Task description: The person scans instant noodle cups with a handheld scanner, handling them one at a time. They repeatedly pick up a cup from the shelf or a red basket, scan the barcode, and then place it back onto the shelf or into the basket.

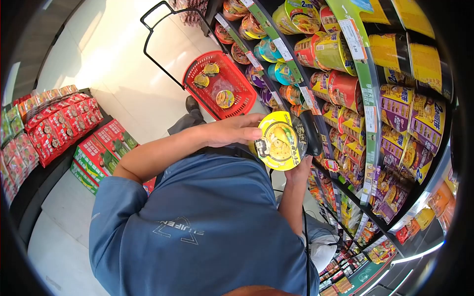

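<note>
A round noodle tub with a yellow lid (279,140) is held in front of my chest, its lid facing up toward the camera. My left hand (234,130) grips its left edge, with the thumb on the lid. At the tub's lower right is my right hand (299,170), partly hidden behind it, holding the tub from the side. A dark rounded object (311,133) lies against the tub's right side; I cannot make out what it is.
A red basket (191,69) with a long black handle (159,55) stands on the floor, holding several yellow-lidded tubs (225,98). Shelves of noodle tubs and packs rise on the right, price rails (369,106) along their edges. Red packets (64,123) and boxes (96,155) are at left.
</note>
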`<state>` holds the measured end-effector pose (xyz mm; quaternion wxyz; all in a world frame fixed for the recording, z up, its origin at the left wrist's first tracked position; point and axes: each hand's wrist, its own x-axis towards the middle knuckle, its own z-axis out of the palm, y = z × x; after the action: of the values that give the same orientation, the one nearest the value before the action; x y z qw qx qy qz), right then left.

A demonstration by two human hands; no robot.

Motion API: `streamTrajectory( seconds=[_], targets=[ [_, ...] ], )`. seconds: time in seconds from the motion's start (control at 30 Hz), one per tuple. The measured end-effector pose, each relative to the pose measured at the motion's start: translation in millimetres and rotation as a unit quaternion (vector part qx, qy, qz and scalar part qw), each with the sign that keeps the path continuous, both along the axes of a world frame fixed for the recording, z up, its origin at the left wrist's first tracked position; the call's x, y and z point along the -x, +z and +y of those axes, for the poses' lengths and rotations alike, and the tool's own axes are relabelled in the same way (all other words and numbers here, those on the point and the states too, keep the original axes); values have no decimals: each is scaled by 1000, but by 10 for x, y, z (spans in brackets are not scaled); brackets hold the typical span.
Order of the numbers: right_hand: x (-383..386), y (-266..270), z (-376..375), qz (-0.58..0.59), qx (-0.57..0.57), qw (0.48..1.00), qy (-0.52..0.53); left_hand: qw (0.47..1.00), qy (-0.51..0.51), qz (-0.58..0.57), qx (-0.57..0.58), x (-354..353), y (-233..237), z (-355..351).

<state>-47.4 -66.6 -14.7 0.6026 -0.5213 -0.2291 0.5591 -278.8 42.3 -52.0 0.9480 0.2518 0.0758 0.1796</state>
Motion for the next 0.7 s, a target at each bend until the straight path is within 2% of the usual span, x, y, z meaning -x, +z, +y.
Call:
streamTrajectory(
  seconds=[0.13, 0.2, 0.33, 0.43, 0.6, 0.7],
  targets=[
    [21, 50, 26, 9, 0, 1000, 21, 1000, 11, 9, -22, 43, -22, -12],
    [30, 71, 31, 24, -3, 999, 26, 997, 29, 12, -73, 85, 32, 2],
    [115, 164, 89, 7, 22, 999, 26, 997, 43, -20, -68, 116, 62, -14],
    [111, 159, 91, -33, 39, 999, 10, 998, 30, -9, -60, 161, 22, -7],
    [103, 160, 109, -64, 31, 997, 5, 996, 59, -65, 27, 225, 72, 2],
    [128, 169, 136, -71, 28, 997, 5, 994, 76, -56, 50, 238, 7, -17]
  ],
)
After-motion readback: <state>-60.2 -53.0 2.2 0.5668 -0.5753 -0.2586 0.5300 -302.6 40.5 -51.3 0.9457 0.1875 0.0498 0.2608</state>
